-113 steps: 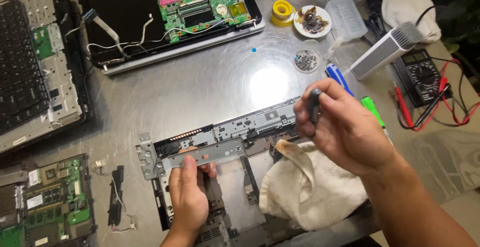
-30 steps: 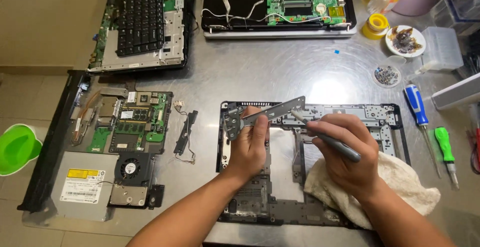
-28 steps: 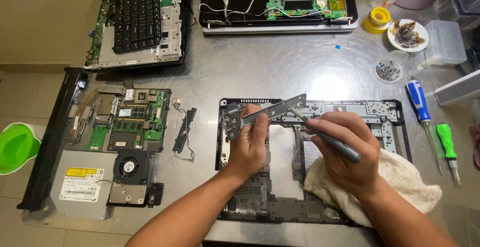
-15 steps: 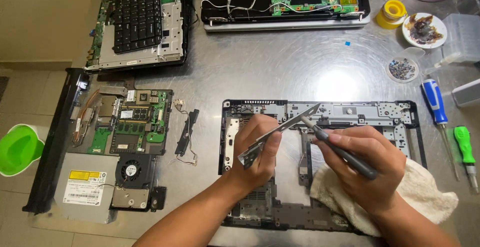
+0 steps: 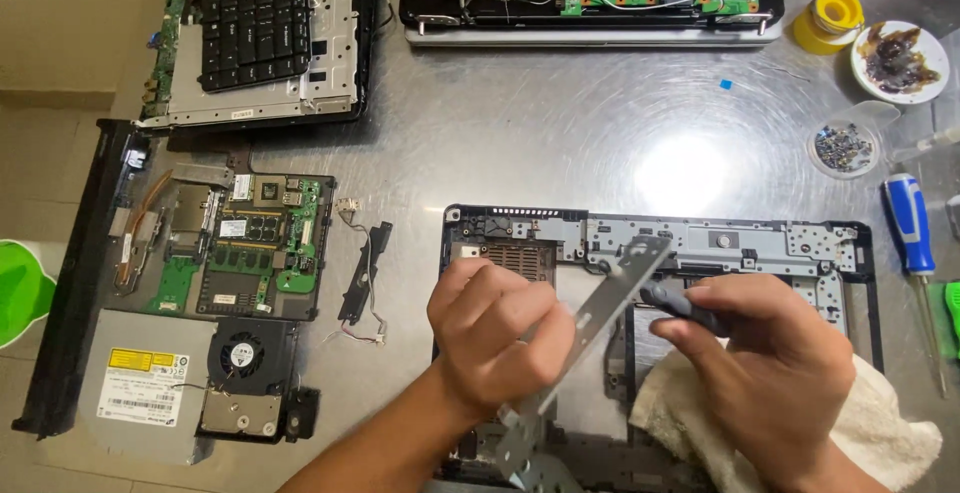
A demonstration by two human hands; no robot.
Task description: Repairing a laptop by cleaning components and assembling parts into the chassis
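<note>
my left hand [image 5: 495,338] has its fingers curled tight around a long flat silver metal bracket [image 5: 600,313], pinching it near the middle so it tilts up to the right, lifted above the black laptop base frame [image 5: 720,243]. my right hand [image 5: 775,363] fingers are wrapped around a dark grey screwdriver handle [image 5: 680,305], tip end just beside the bracket; can't tell if the tip touches it. right wrist rests over a crumpled white cloth [image 5: 890,423] lying on the frame's lower right corner. all on a brushed steel table [image 5: 560,133]. to the right a blue-handled screwdriver [image 5: 910,228] and a small clear dish of screws [image 5: 843,146]. to the left a green circuit board with cooling fan [image 5: 250,263], a silver optical drive [image 5: 140,383] and a thin black speaker strip [image 5: 365,271]. up top a black keyboard panel [image 5: 260,13].
</note>
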